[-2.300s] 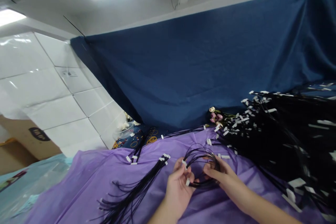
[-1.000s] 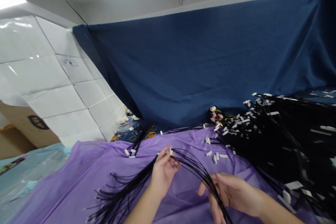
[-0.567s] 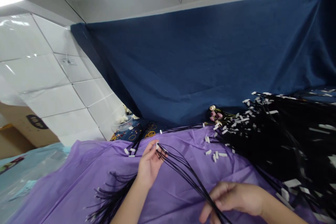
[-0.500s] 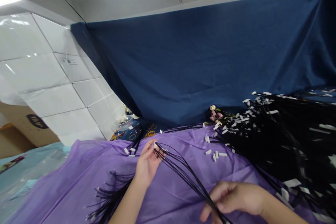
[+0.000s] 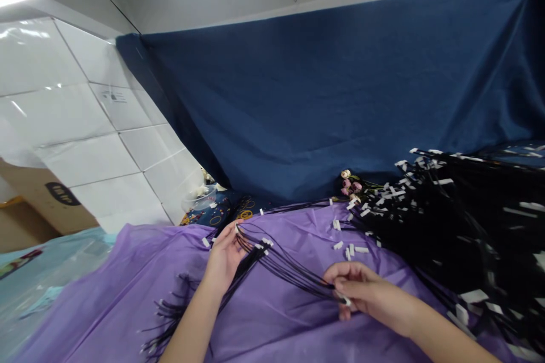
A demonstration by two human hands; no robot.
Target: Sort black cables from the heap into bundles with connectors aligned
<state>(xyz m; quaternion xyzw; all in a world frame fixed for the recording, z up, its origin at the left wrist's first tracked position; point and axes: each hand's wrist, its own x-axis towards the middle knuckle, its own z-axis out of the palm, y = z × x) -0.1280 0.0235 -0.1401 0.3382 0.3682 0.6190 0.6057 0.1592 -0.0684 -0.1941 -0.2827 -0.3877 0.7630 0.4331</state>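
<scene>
A bundle of thin black cords (image 5: 287,264) runs between my two hands above the purple cloth (image 5: 281,332). My left hand (image 5: 225,255) pinches its left end, where a small white tip shows. At the right end, my right hand (image 5: 360,289) closes its fingers around the cords, and a white tag pokes out below the fingertips. Behind the held cords, a second black bundle with white tags (image 5: 264,245) lies on the cloth and passes behind my left forearm. Loose black strands (image 5: 170,315) fan out left of that forearm.
A large heap of black cords with white tags (image 5: 430,227) covers the right side. Small pink flowers (image 5: 349,186) lie at its far edge. White boxes (image 5: 102,153) stand stacked at left, near a clear plastic bowl (image 5: 200,197). A blue curtain (image 5: 315,96) hangs behind.
My right hand has moved up and left, from lower on the cords to their white-tagged end. My left hand has shifted left, and the tagged bundle behind the cords has come into sight.
</scene>
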